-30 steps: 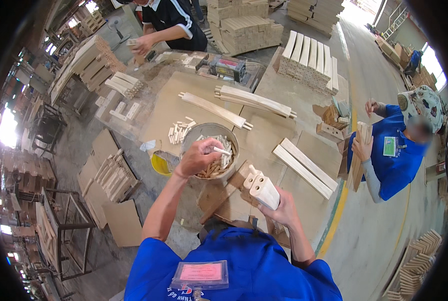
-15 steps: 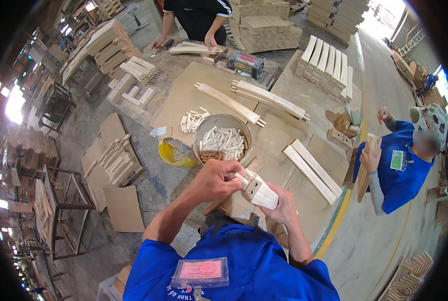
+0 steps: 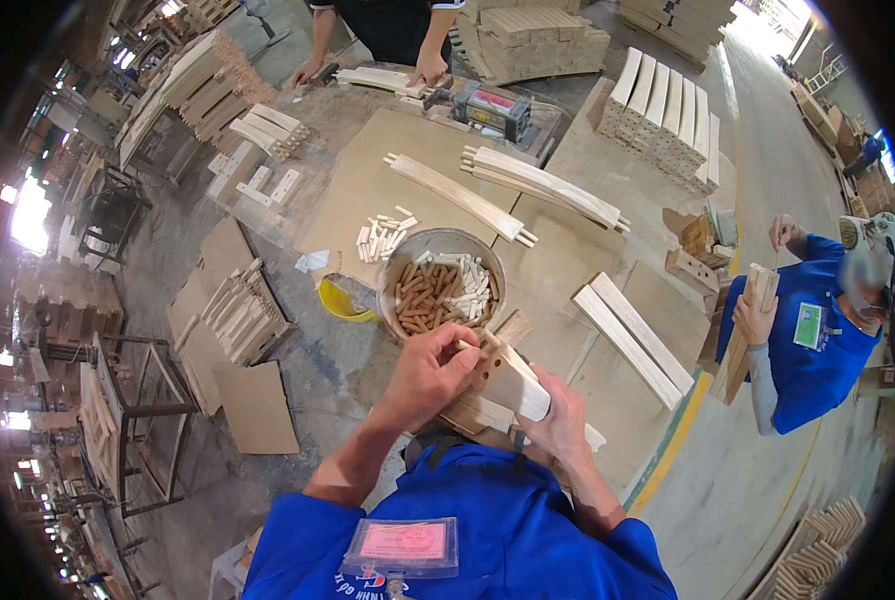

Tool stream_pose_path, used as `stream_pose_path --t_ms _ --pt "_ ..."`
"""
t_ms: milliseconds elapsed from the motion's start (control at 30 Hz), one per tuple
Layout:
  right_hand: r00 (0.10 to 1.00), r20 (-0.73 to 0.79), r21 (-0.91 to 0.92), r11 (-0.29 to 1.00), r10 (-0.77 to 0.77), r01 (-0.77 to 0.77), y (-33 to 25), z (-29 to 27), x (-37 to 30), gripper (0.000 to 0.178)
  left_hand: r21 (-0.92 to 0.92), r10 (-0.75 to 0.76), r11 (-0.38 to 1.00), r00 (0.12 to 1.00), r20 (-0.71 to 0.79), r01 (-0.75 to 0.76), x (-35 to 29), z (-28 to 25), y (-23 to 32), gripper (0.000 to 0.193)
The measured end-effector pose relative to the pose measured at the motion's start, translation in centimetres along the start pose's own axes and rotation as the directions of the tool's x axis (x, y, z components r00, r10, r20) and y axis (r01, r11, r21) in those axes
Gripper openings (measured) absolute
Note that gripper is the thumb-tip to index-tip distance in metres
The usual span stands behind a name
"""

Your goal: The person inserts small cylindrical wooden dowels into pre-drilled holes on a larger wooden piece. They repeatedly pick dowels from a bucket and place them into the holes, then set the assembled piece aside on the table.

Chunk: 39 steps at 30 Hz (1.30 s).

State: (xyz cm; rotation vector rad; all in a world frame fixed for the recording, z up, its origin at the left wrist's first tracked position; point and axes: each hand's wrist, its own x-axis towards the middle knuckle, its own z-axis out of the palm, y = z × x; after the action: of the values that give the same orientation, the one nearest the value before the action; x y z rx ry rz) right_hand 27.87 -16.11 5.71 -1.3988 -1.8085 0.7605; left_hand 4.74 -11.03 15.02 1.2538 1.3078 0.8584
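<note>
My right hand [image 3: 559, 418] is wrapped round a short pale wooden piece [image 3: 515, 388] with several drilled holes in its end. At that holed end, my left hand [image 3: 429, 375] has its thumb and fingers closed in a pinch on what looks like a wooden dowel, mostly hidden by the fingers. Just beyond the left hand stands a round bucket [image 3: 383, 292] filled with wooden dowels [image 3: 429, 298]. A small heap of loose dowels [image 3: 382, 237] lies to the bucket's left.
Curved rails [image 3: 457, 198] with dowelled ends and two plain rails [image 3: 632, 340] lie on the cardboard-covered table [image 3: 567, 270]. A yellow pail [image 3: 345, 300] sits beside the bucket. One co-worker [image 3: 807, 320] holds wood at right; another person's hands [image 3: 429, 68] work across the table.
The wooden piece has turned in my right hand, showing more of its long side. My left hand has shifted slightly left and down, still at the holed end.
</note>
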Motion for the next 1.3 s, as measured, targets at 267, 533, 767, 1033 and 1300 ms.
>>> stream_pose_path --t_ms 267,533,767,1033,1300 --pt "0.999 0.006 -0.004 0.999 0.041 -0.041 0.1 -0.8 0.3 0.065 0.098 0.099 0.990 0.993 0.067 -0.105 1.7 0.9 -0.3 0.017" --pt "0.999 -0.013 -0.048 0.998 0.044 -0.045 -0.3 -0.7 0.0 0.066 -0.033 0.018 0.999 0.998 0.064 -0.016 0.9 0.9 0.1 0.015" --pt "0.997 0.034 -0.079 0.995 0.066 -0.063 0.1 0.3 -0.5 0.066 -0.098 -0.039 0.994 0.992 0.123 0.052 0.0 0.4 -1.6 0.017" --pt "0.985 0.071 0.095 0.982 0.155 -0.161 -0.1 -0.5 -0.2 0.060 0.803 0.593 0.343 0.775 0.217 -0.488 12.3 -9.4 -12.3 0.017" --pt "0.976 0.029 0.217 0.952 0.214 -0.215 -1.3 -2.1 -1.3 0.057 0.953 0.113 0.283 0.990 0.082 -0.111 13.2 -9.0 -9.4 0.017"
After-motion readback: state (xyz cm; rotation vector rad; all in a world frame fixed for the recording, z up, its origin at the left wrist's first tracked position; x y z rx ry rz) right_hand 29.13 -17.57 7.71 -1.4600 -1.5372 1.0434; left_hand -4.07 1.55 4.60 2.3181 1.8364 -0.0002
